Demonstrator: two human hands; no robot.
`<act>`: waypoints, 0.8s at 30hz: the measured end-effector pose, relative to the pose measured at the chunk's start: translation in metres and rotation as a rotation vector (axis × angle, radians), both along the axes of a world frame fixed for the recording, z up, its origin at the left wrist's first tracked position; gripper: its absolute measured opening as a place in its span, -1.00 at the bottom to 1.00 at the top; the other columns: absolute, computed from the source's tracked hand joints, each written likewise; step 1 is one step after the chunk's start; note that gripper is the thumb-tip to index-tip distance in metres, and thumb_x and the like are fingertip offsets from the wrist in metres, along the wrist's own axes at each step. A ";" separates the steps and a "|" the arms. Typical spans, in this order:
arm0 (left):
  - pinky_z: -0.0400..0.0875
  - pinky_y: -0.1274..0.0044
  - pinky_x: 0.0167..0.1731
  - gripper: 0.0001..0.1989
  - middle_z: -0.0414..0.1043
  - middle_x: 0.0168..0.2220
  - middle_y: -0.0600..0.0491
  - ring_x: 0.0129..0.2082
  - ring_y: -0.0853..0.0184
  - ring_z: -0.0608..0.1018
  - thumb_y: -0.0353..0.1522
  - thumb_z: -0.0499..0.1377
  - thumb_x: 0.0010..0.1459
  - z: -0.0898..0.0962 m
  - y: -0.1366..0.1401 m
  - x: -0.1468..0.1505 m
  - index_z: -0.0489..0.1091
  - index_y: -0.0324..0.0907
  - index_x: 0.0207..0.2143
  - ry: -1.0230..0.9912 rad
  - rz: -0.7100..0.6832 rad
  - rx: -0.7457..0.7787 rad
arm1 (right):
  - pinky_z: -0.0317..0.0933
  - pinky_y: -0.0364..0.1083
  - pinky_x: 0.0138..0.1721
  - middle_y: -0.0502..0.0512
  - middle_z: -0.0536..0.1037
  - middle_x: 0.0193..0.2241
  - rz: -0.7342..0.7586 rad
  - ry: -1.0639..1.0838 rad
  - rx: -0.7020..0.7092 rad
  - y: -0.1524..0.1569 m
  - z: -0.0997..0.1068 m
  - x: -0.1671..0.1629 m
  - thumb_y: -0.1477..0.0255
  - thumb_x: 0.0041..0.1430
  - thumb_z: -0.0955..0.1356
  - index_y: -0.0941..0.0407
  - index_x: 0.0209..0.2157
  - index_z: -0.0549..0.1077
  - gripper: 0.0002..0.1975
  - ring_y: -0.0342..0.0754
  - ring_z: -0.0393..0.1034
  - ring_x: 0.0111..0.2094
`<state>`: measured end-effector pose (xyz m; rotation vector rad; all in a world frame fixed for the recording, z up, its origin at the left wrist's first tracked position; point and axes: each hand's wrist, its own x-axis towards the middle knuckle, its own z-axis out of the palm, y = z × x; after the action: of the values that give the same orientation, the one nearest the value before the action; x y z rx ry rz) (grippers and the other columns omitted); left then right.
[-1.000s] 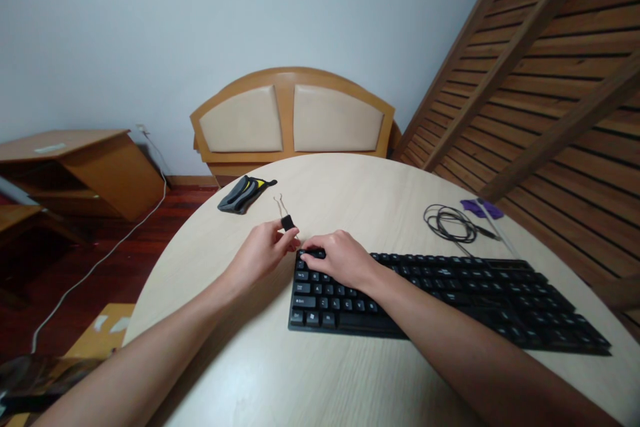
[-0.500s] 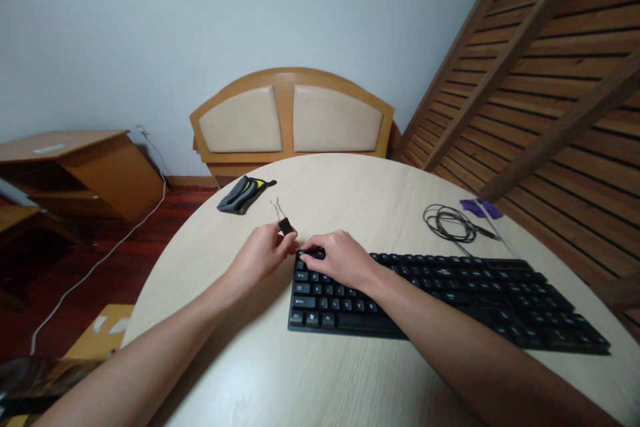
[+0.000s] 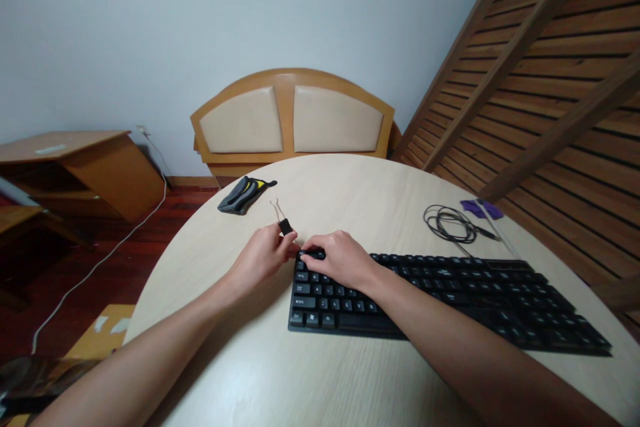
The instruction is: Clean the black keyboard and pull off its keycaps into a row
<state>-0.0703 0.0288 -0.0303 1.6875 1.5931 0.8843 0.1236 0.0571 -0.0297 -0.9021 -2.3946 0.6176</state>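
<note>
In my left hand (image 3: 265, 250), thumb and fingers pinch a small black keycap puller (image 3: 285, 227). Two thin wire prongs with bent ends stick up from its far side. Its near end points at the top left corner of a black keyboard (image 3: 365, 320), partly covered by fingers. My right hand (image 3: 340, 257) rests on that same corner, thumb and index finger curled round the top-row keys, their tips close together beside the puller's near end. What those tips pinch is too small to make out. The right forearm crosses over the keyboard.
A grey, black and yellow folded item (image 3: 243, 197) lies behind my left hand on the round table (image 3: 240, 373). Behind the keyboard are a coiled black cable (image 3: 453, 223), a purple cloth (image 3: 481, 209) and a thin pale stick (image 3: 497, 230). A padded wooden headboard (image 3: 286, 113) stands beyond the table.
Almost nothing differs. Both hands keep their places at the keyboard's corner, with the keycap puller still in my left hand; the whole view shifts very slightly.
</note>
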 end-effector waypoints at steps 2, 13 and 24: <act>0.46 0.49 -0.49 -0.70 0.63 -0.41 -0.12 -0.44 0.19 0.65 -0.15 0.09 0.26 -0.002 0.001 0.000 0.38 -0.19 -0.38 -0.004 0.013 0.004 | 0.37 -0.09 -0.12 0.01 0.68 -0.24 -0.001 -0.012 0.003 0.000 0.001 0.000 0.38 0.17 0.39 0.01 -0.18 0.63 -0.80 -0.01 0.57 -0.20; 0.48 0.52 -0.54 -0.73 0.62 -0.37 -0.12 -0.43 0.21 0.66 -0.20 0.15 0.24 0.004 -0.001 0.006 0.34 -0.22 -0.40 -0.188 0.105 -0.153 | 0.38 -0.08 -0.16 0.08 0.68 -0.27 -0.015 -0.054 0.017 0.000 0.001 -0.001 0.40 0.17 0.41 0.06 -0.17 0.62 -0.81 0.02 0.59 -0.22; 0.45 0.56 -0.53 -0.76 0.62 -0.36 -0.09 -0.50 0.32 0.63 -0.24 0.21 0.21 0.009 0.001 0.006 0.30 -0.22 -0.38 -0.338 0.179 -0.247 | 0.42 -0.08 -0.20 0.06 0.68 -0.30 -0.036 -0.009 -0.044 -0.003 0.002 -0.001 0.45 0.11 0.43 0.06 -0.17 0.57 -0.80 0.03 0.59 -0.19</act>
<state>-0.0646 0.0299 -0.0210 1.1705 1.5612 0.9583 0.1224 0.0545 -0.0278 -0.9665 -2.3758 0.6555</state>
